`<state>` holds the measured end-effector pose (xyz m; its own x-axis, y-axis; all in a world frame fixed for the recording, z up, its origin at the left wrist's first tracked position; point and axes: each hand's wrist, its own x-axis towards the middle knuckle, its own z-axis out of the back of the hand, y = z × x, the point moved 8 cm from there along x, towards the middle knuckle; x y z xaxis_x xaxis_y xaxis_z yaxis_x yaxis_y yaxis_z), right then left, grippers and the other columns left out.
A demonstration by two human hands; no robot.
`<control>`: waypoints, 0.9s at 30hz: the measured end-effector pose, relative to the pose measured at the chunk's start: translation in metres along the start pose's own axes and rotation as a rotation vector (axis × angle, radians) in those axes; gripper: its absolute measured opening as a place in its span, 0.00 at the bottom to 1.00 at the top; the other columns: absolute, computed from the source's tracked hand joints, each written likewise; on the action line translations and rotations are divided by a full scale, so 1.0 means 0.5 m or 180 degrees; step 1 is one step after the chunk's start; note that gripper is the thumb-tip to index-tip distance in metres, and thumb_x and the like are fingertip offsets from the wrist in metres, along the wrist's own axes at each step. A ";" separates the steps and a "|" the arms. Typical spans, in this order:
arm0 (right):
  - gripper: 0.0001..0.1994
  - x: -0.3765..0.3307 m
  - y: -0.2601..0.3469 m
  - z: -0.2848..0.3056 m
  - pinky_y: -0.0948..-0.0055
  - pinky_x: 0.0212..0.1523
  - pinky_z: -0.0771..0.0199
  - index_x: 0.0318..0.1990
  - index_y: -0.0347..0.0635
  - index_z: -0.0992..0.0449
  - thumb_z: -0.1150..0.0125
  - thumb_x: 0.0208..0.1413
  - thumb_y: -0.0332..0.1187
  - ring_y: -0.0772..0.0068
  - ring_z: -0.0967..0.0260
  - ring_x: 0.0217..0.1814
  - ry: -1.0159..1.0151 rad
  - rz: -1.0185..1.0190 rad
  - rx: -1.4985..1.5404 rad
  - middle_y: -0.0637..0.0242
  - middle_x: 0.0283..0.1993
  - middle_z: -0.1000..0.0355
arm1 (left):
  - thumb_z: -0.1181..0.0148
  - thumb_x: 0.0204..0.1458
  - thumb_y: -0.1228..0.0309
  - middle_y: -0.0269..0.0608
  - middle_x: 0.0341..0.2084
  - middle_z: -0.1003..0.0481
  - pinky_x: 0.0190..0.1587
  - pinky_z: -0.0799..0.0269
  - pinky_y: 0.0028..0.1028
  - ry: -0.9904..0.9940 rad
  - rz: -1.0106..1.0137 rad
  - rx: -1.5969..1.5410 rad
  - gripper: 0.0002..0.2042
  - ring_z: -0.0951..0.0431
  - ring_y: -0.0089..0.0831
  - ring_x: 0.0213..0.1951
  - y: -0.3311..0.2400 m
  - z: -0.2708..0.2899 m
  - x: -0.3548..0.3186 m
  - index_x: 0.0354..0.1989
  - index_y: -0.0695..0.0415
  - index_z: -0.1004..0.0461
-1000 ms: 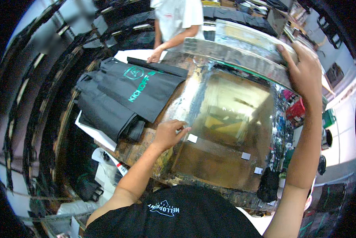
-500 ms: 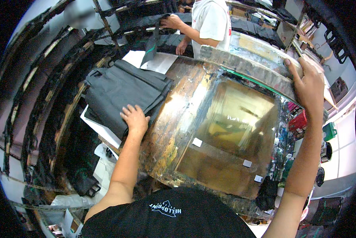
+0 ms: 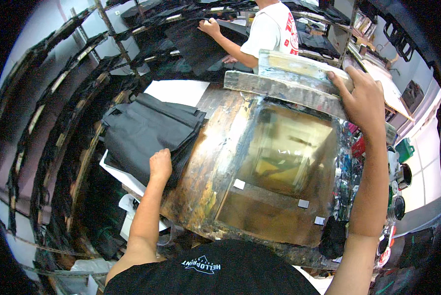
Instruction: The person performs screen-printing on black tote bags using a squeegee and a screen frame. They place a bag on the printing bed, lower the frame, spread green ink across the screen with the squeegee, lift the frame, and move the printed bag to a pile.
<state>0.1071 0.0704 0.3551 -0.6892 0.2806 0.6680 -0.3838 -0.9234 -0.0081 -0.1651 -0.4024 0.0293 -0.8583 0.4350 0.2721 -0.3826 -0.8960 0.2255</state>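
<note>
My left hand (image 3: 161, 164) rests on a stack of folded black fabric bags (image 3: 147, 130) at the left, its fingers curled in. The fingertips are hidden, so whether they pinch the top fabric cannot be told. With thumb and fingers, my right hand (image 3: 362, 101) grips the right end of a paint-stained screen printing frame (image 3: 304, 66), tilted up and seen nearly edge-on. In front of it lies a glossy brown, paint-splattered printing board (image 3: 274, 211), bearing a few small pale squares (image 3: 239, 184).
White sheets (image 3: 178, 91) lie under and behind the stack. Across the table, a person (image 3: 272, 32) holds dark fabric. Racks hung with black pieces (image 3: 36, 123) curve along the left. Tins (image 3: 403, 174) and a green container (image 3: 405, 150) stand at the right.
My left hand has gone from spread fingers to curled ones on the stack. My right hand and the frame appear further left. The person across has swung the dark fabric toward the racks.
</note>
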 end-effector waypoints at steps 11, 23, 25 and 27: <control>0.32 -0.012 -0.007 0.001 0.44 0.54 0.32 0.44 0.39 0.18 0.47 0.65 0.64 0.45 0.23 0.49 -0.0478 0.0150 0.0051 0.50 0.43 0.19 | 0.34 0.58 0.64 0.52 0.37 0.18 0.48 0.22 0.48 0.0440 0.0247 -0.1315 0.10 0.17 0.55 0.42 0.013 0.067 0.056 0.35 0.60 0.18; 0.31 -0.003 -0.012 -0.005 0.45 0.51 0.31 0.40 0.39 0.19 0.47 0.65 0.64 0.45 0.22 0.46 -0.0536 0.0243 -0.0006 0.49 0.39 0.19 | 0.38 0.60 0.66 0.53 0.37 0.18 0.47 0.22 0.52 -0.0210 -0.0001 -0.0651 0.09 0.17 0.56 0.43 0.048 0.059 0.077 0.38 0.59 0.21; 0.32 -0.002 -0.014 -0.003 0.44 0.51 0.31 0.39 0.39 0.19 0.47 0.65 0.64 0.44 0.22 0.46 -0.0486 0.0206 -0.0015 0.48 0.39 0.19 | 0.37 0.60 0.66 0.57 0.36 0.18 0.46 0.23 0.52 -0.0352 -0.0081 -0.0907 0.10 0.18 0.59 0.43 0.034 0.101 0.083 0.37 0.61 0.21; 0.32 0.004 -0.017 -0.008 0.44 0.51 0.31 0.38 0.38 0.20 0.48 0.65 0.65 0.42 0.22 0.46 -0.0386 0.0142 -0.0042 0.47 0.39 0.20 | 0.38 0.60 0.67 0.59 0.36 0.18 0.46 0.24 0.52 -0.0251 -0.0153 -0.1059 0.10 0.18 0.60 0.43 -0.008 0.138 0.102 0.37 0.62 0.21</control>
<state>0.1064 0.0800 0.3533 -0.6268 0.2048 0.7518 -0.3629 -0.9305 -0.0490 -0.1839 -0.3705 0.1071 -0.8125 0.4714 0.3431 -0.5236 -0.8487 -0.0740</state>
